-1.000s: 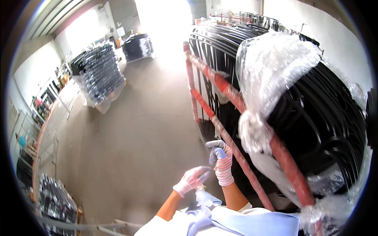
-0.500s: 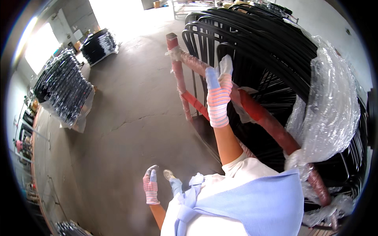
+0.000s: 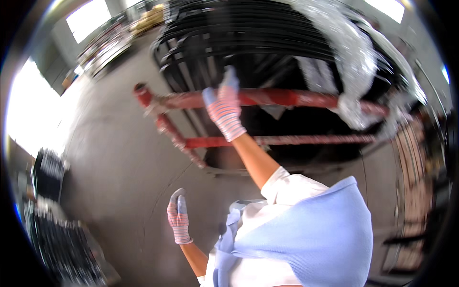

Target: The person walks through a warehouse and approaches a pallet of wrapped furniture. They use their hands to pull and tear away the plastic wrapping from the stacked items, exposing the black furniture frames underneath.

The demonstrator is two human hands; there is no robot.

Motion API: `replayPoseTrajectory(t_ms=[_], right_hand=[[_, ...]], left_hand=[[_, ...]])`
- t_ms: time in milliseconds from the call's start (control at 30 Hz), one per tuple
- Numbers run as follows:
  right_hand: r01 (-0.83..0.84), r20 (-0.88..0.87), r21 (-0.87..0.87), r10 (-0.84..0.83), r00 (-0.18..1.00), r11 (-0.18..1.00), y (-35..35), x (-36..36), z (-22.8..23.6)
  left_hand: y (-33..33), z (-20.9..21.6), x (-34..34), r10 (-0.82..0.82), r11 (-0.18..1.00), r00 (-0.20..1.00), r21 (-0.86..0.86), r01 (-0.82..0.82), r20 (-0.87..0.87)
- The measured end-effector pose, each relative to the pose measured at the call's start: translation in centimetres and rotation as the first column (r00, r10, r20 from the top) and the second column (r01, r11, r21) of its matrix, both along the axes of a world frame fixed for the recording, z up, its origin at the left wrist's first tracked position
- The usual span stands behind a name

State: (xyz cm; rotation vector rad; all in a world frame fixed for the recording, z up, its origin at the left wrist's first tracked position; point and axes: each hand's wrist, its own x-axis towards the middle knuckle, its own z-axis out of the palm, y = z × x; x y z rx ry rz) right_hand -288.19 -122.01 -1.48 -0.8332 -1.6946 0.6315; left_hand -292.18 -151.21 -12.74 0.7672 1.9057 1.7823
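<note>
My right hand (image 3: pixel 224 109), in a striped work glove with blue-grey fingertips, lies over the upper red rail (image 3: pixel 272 97) of a metal rack. Its fingers stretch past the rail, thumb apart, toward a big stack of black bent-tube metal frames (image 3: pixel 258 28). Whether the palm presses on the rail is blurred. My left hand (image 3: pixel 178 217), gloved alike, hangs low over the floor with its fingers extended and nothing in it. Clear plastic film (image 3: pixel 356 57) drapes over the right part of the stack and wraps bits of the rail.
A lower red rail (image 3: pixel 306 139) runs beneath the upper one, and a red corner post (image 3: pixel 142 93) sticks out at the left. Wrapped black stacks (image 3: pixel 64 248) stand at the lower left. Wooden planks (image 3: pixel 412 172) lie at the right. Grey concrete floor (image 3: pixel 119 143) spreads to the left.
The view has swung to the right, so the rack now lies across in front of me. My right hand stays at the upper rail; the left still hangs free.
</note>
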Motion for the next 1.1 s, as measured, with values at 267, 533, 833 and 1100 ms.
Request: replayPoseTrajectory(t_ms=[267,533,833,1100], right_hand=[[0.209,-0.067,0.070,-0.204,0.977,0.975,2.6,0.0,-1.5],[0.067,-0.038,0.082,-0.064,0.997,0.994,3.1,0.4,-0.8],[0.060,0.149,0.138,-0.081,0.986,0.989,5.1,1.0,-2.3],[0.140,0.308,0.301,-0.235,0.922,0.943,4.2,0.6,-2.4]], left_hand=[[12.1,7.5,-0.7,-0.370,0.861,0.842,0.195,0.469,-0.392],[18.7,11.6,-0.9,-0.304,0.816,0.715,0.216,0.537,-0.629],[27.3,19.9,-0.6,0.206,0.966,0.058,0.212,0.145,-0.977],[29.0,22.1,-2.8,0.210,0.974,-0.109,0.198,0.109,-0.972]])
